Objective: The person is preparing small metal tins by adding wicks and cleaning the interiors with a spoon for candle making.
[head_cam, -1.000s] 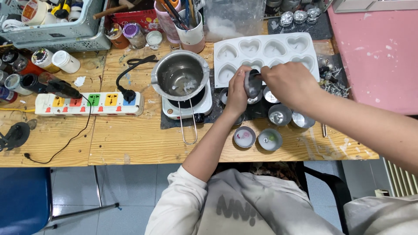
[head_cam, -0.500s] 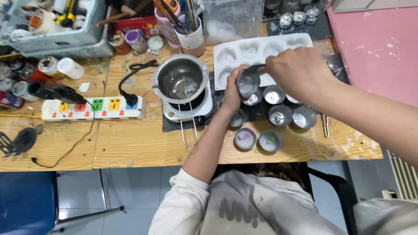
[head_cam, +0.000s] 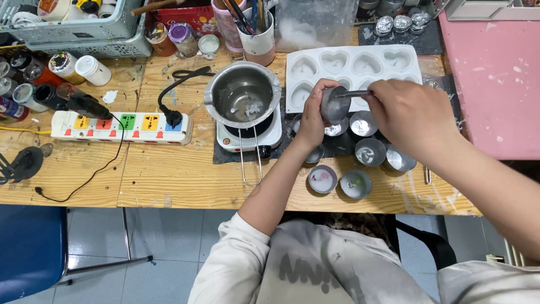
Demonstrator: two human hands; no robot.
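**Small metal cup held up over the cup cluster, tool dipped into it**

Nearest the body, two small round tins with pale residue sit side by side at the front edge of the wooden worktop. Just beyond them several empty metal cups stand close together on a dark mat.

Above that cluster the left hand holds one small metal cup, tilted with its mouth turned to the right; its fingers are curled shut around the cup's side and base, lifting it clear of the mat. The right hand comes in from the right, fingers closed around a thin metal tool whose tip reaches into the cup's mouth. What the tip looks like cannot be made out.

To the left of the hands, a steel melting pot with a long wire handle sits on a small white hotplate; bits of pale wax lie in its bottom. Further left a white power strip with coloured sockets lies along the worktop.

Behind the hands lies a white heart-shaped mould tray. Farthest back stand a mug of brushes and a grey basket of jars.
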